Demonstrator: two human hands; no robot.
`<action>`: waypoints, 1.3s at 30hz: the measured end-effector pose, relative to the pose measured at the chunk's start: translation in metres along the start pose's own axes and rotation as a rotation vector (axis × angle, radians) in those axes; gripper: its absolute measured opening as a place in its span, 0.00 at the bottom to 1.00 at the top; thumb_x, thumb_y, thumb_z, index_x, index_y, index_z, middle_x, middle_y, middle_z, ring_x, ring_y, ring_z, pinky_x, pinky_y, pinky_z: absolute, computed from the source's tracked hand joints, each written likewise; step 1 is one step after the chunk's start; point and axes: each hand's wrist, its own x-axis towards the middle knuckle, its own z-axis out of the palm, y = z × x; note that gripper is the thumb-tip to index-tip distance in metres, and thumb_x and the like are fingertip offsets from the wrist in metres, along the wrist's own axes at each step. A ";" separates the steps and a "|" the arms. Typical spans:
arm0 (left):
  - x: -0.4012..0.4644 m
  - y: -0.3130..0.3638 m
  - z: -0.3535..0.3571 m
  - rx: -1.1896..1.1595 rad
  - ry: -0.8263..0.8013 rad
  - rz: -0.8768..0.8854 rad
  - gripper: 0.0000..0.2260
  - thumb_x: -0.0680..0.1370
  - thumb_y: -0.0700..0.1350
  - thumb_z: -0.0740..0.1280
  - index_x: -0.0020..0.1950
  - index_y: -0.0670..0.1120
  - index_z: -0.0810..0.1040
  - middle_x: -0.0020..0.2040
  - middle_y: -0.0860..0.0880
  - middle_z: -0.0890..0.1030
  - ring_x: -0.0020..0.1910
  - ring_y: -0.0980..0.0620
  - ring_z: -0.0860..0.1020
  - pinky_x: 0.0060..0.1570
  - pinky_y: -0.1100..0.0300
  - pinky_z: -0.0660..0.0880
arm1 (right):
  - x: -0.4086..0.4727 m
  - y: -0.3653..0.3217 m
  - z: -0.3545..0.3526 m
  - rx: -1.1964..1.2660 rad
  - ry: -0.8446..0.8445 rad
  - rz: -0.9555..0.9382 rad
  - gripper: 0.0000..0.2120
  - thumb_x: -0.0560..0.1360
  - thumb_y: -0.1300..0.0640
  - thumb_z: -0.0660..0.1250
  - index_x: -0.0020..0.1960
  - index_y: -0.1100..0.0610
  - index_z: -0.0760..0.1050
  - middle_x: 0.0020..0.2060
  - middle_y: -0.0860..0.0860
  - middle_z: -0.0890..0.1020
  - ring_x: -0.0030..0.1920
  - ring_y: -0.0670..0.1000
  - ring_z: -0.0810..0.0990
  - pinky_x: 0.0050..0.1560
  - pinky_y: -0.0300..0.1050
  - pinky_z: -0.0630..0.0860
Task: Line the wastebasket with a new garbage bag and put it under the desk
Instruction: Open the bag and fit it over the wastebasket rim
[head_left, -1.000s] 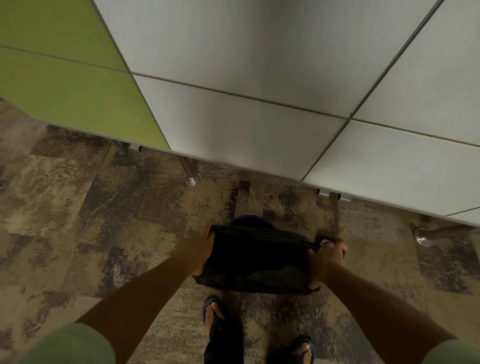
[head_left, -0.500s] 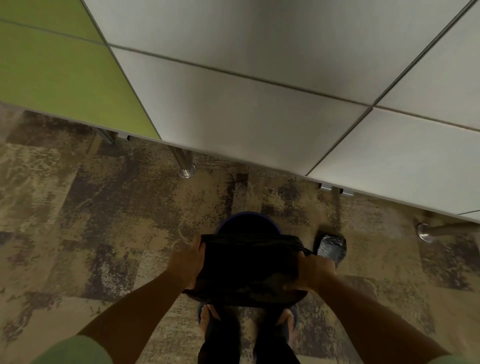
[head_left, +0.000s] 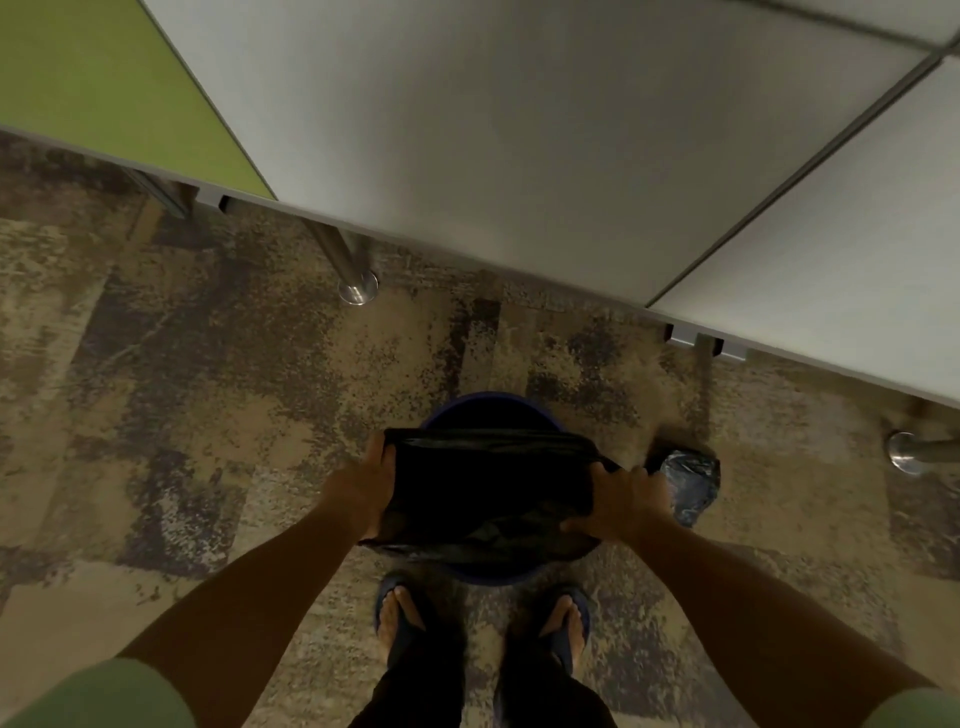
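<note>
A round dark blue wastebasket (head_left: 488, 408) stands on the carpet just in front of my feet. Over its mouth I hold a black garbage bag (head_left: 488, 488), stretched wide between both hands. My left hand (head_left: 363, 486) grips the bag's left edge. My right hand (head_left: 621, 499) grips its right edge. The bag covers most of the basket, so only the far rim and a bit of the near rim show. The grey desk (head_left: 519, 145) spans the upper half of the view, with its front edge a short way beyond the basket.
A crumpled dark plastic bag (head_left: 688, 480) lies on the carpet right of the basket. Metal desk legs with round feet stand at left (head_left: 356, 288) and far right (head_left: 906, 452). A green desk panel (head_left: 93, 88) is at upper left. My sandalled feet (head_left: 400, 618) are below the basket.
My hands have lowered the bag closer over the basket and spread it wider. The view has shifted, so more of the basket and both my feet now show.
</note>
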 end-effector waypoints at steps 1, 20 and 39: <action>0.008 -0.001 0.004 -0.004 0.006 0.001 0.42 0.76 0.42 0.69 0.80 0.41 0.42 0.79 0.39 0.39 0.63 0.35 0.74 0.51 0.52 0.80 | 0.010 0.000 0.002 0.012 0.007 -0.002 0.49 0.65 0.21 0.60 0.75 0.51 0.59 0.60 0.54 0.80 0.60 0.60 0.77 0.53 0.53 0.72; 0.138 -0.023 0.019 -0.396 -0.179 0.020 0.38 0.78 0.37 0.65 0.80 0.53 0.46 0.75 0.37 0.49 0.52 0.40 0.77 0.49 0.52 0.79 | 0.142 0.000 0.017 0.797 0.033 -0.086 0.49 0.62 0.17 0.57 0.66 0.53 0.71 0.58 0.52 0.80 0.56 0.56 0.80 0.51 0.48 0.76; 0.168 -0.040 0.041 -0.748 -0.236 0.124 0.37 0.73 0.43 0.73 0.76 0.58 0.58 0.63 0.50 0.74 0.51 0.54 0.77 0.37 0.64 0.79 | 0.197 0.000 0.006 1.241 -0.272 0.298 0.22 0.71 0.36 0.71 0.41 0.55 0.73 0.32 0.53 0.73 0.28 0.51 0.69 0.28 0.39 0.64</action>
